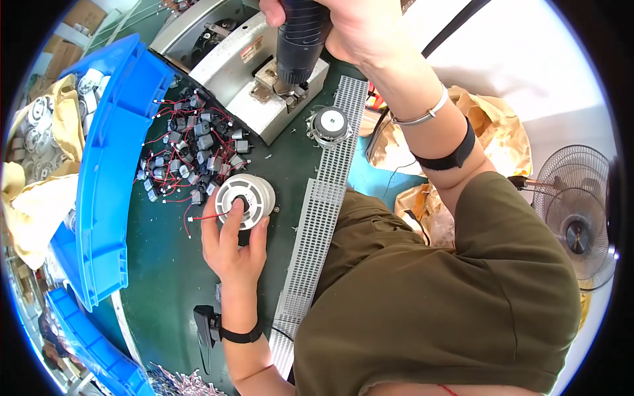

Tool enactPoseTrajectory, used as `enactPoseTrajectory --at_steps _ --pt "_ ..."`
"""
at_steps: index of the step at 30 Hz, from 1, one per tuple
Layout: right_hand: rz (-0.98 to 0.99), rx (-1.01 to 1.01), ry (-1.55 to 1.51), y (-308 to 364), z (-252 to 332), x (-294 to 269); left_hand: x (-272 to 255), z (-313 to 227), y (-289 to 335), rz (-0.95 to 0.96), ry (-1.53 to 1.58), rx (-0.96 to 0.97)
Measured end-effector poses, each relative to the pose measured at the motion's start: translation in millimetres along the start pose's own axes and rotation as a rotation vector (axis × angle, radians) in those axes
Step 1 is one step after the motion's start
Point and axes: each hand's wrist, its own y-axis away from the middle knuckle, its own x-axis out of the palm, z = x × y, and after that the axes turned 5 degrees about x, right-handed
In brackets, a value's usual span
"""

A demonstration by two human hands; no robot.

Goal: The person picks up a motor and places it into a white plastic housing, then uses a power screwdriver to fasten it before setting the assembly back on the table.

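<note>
Far left, blue bin (109,178), then a pile of motors (201,142) with red wires on the green table (165,277); left hand (234,247) has thumb and fingers closed round the white housing (261,195), just right of the pile, one fingertip at its dark centre. Next, grey machine (238,109) with the black driver (300,49) above its front end, contact unclear, gripped in the right hand (353,30). Then perforated strip (310,234), round part (330,122) at its upper stretch, fan (576,228) far right.
</note>
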Motion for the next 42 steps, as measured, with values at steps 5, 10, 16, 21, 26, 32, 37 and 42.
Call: enactPoseTrajectory --at_steps 5,10,16,21,26,32,37,42 --pt "-0.026 0.003 0.091 4.3 1.8 2.0 -0.3 -0.5 -0.1 -0.001 0.042 0.008" --pt "-0.079 0.042 0.209 8.1 4.7 8.6 -2.3 -0.7 -0.2 0.007 0.026 0.012" --pt "-0.062 0.183 0.01 25.5 20.5 16.6 -3.0 1.7 -1.9 0.006 -0.058 0.029" --pt "0.143 -0.023 -0.093 29.5 21.4 46.8 0.9 2.4 -2.6 -0.026 -0.071 0.062" --pt "0.211 0.072 -0.25 21.6 24.3 78.4 -0.3 1.0 -3.1 -0.042 -0.078 0.052" --pt "0.13 0.211 -0.142 23.6 26.4 90.0 -0.2 0.2 -6.2 -0.045 -0.066 0.062" --pt "0.126 0.128 -0.028 23.7 24.6 94.0 -0.7 -0.1 -5.3 -0.052 -0.06 0.051" --pt "0.153 0.079 0.164 24.8 27.1 95.3 0.1 -2.0 -6.8 -0.051 -0.04 0.043"
